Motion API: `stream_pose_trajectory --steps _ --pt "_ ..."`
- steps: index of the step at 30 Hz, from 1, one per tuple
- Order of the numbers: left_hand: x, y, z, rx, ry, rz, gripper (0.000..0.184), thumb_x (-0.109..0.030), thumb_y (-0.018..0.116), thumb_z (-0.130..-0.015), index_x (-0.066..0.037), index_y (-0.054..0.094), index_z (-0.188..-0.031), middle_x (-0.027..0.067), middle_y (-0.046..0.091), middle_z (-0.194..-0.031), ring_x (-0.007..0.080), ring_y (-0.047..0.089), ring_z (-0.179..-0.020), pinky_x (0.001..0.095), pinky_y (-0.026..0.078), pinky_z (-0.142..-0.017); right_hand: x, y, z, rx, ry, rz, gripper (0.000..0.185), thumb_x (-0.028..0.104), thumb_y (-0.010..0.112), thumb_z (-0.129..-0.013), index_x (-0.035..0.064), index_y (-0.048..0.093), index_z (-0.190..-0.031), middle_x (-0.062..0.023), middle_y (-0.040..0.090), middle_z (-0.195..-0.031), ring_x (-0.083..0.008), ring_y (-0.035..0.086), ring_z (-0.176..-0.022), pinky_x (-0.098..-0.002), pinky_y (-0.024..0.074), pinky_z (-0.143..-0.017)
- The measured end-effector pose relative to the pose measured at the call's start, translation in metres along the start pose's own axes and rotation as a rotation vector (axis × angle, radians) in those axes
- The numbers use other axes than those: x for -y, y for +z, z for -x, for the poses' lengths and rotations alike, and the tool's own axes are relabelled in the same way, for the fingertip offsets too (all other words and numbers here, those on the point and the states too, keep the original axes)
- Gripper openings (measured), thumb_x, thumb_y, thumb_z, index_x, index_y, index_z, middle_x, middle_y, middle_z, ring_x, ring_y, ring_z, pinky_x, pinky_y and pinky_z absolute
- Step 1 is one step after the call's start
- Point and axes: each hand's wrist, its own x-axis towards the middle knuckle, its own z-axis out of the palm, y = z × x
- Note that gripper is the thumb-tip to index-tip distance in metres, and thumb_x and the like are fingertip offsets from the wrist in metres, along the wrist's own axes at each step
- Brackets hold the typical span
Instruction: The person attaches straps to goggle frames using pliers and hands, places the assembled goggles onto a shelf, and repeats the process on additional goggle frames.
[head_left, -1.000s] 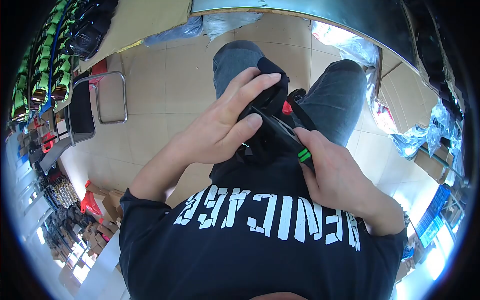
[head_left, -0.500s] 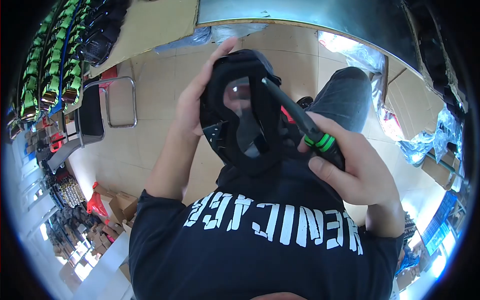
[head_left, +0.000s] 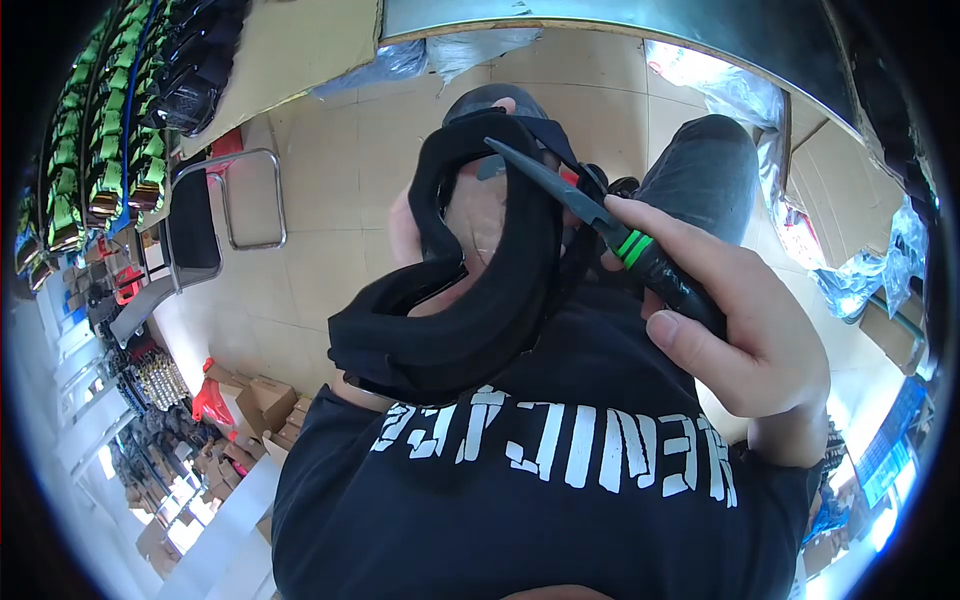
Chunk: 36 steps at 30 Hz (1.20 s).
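The left hand point(head_left: 474, 222) is clasping the black, foam-padded goggles point(head_left: 527, 255) from behind, its palm showing through the opening, presumably so that the padded side is facing upward; how tightly its fingers are gripping is hidden. The goggles are being held above the lap. The right hand point(head_left: 745, 315), apart from the left and just right of the goggles, is wrapping around a dark, tapered tool with a green-banded black handle point(head_left: 600, 222), probably gripped thus to steer its tip, which is overlapping the goggles' padding; contact cannot be told. Below the goggles, a black, white-lettered cotton-like shirt point(head_left: 540, 530) is spreading; left of them, a black, metal-framed chair point(head_left: 188, 220) is standing; beyond them, a dark, smooth tabletop point(head_left: 620, 22) is extending.
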Motion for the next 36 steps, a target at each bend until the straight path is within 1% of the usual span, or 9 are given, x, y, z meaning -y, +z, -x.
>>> stream_pose_trajectory --steps 6,8,10,14,17,22,27,32,36 --pt "-0.007 -0.006 -0.004 -0.011 0.051 -0.029 0.064 -0.052 0.037 -0.111 -0.017 0.030 -0.165 0.0252 0.054 -0.146 0.0489 0.063 -0.126 0.0643 0.054 -0.103 0.008 0.003 -0.002 -0.050 -0.120 0.234 0.063 0.009 0.063 -0.091 0.0005 0.051 -0.152 -0.0209 0.070 -0.117 -0.0326 0.070 -0.092 -0.0359 0.0530 -0.085" --pt "-0.007 -0.010 -0.007 -0.043 0.106 -0.115 0.064 -0.052 0.037 -0.111 -0.017 0.030 -0.164 0.0258 0.055 -0.145 0.0492 0.063 -0.125 0.0643 0.055 -0.103 0.031 0.002 -0.003 0.044 0.060 0.518 0.058 0.011 0.066 -0.093 0.0010 0.053 -0.149 -0.0208 0.068 -0.108 -0.0382 0.068 -0.090 -0.0411 0.0533 -0.081" --pt "-0.002 -0.008 -0.007 -0.151 0.188 -0.337 0.064 -0.052 0.036 -0.111 -0.017 0.031 -0.164 0.0275 0.054 -0.146 0.0509 0.062 -0.126 0.0643 0.054 -0.104 0.039 0.006 -0.006 0.058 0.071 0.576 0.056 0.012 0.067 -0.094 0.0004 0.054 -0.147 -0.0195 0.067 -0.104 -0.0384 0.068 -0.089 -0.0433 0.0529 -0.080" --pt "0.006 -0.008 -0.008 -0.056 0.125 -0.323 0.064 -0.054 0.035 -0.111 -0.017 0.032 -0.163 0.0307 0.053 -0.146 0.0544 0.059 -0.129 0.0641 0.054 -0.104 0.041 0.010 -0.018 0.250 0.065 0.725 0.049 0.015 0.068 -0.096 -0.0027 0.056 -0.139 -0.0174 0.065 -0.096 -0.0366 0.068 -0.086 -0.0443 0.0529 -0.077" --pt "0.009 -0.013 -0.003 -0.048 0.150 -0.055 0.062 -0.055 0.031 -0.112 -0.016 0.035 -0.160 0.0343 0.052 -0.145 0.0575 0.056 -0.131 0.0651 0.053 -0.106 0.038 0.012 -0.021 0.262 -0.020 0.727 0.046 0.016 0.068 -0.096 -0.0052 0.056 -0.135 -0.0179 0.066 -0.095 -0.0348 0.069 -0.086 -0.0428 0.0532 -0.075" --pt "-0.016 -0.031 0.008 -0.027 -0.073 -0.422 0.057 -0.059 0.023 -0.112 -0.013 0.049 -0.134 0.0383 0.056 -0.140 0.0569 0.054 -0.134 0.0625 0.056 -0.105 0.034 0.019 -0.023 0.340 -0.097 0.709 0.044 0.015 0.068 -0.095 -0.0067 0.056 -0.132 -0.0194 0.065 -0.091 -0.0347 0.068 -0.082 -0.0426 0.0531 -0.071" --pt "-0.027 -0.030 0.003 -0.049 -0.017 -0.447 0.056 -0.061 0.020 -0.112 -0.012 0.048 -0.116 0.0349 0.069 -0.120 0.0560 0.064 -0.121 0.0571 0.063 -0.095 0.026 0.024 -0.023 0.265 -0.289 0.611 0.036 0.009 0.067 -0.092 -0.0074 0.058 -0.123 -0.0221 0.064 -0.088 -0.0358 0.068 -0.077 -0.0439 0.0533 -0.068" --pt "-0.023 -0.036 0.000 0.016 0.069 -0.408 0.055 -0.057 0.021 -0.113 -0.010 0.049 -0.109 0.0301 0.069 -0.111 0.0537 0.065 -0.119 0.0628 0.060 -0.096 0.040 0.026 -0.021 0.322 -0.157 0.692 0.036 0.009 0.065 -0.091 -0.0093 0.057 -0.121 -0.0221 0.064 -0.088 -0.0344 0.068 -0.077 -0.0431 0.0538 -0.066" --pt "-0.018 -0.035 -0.002 0.044 0.122 -0.420 0.054 -0.056 0.022 -0.113 -0.010 0.049 -0.106 0.0295 0.069 -0.109 0.0529 0.068 -0.114 0.0586 0.065 -0.087 0.044 0.029 -0.021 0.359 -0.092 0.738 0.036 0.008 0.063 -0.090 -0.0108 0.057 -0.120 -0.0220 0.064 -0.089 -0.0332 0.068 -0.077 -0.0424 0.0542 -0.065"
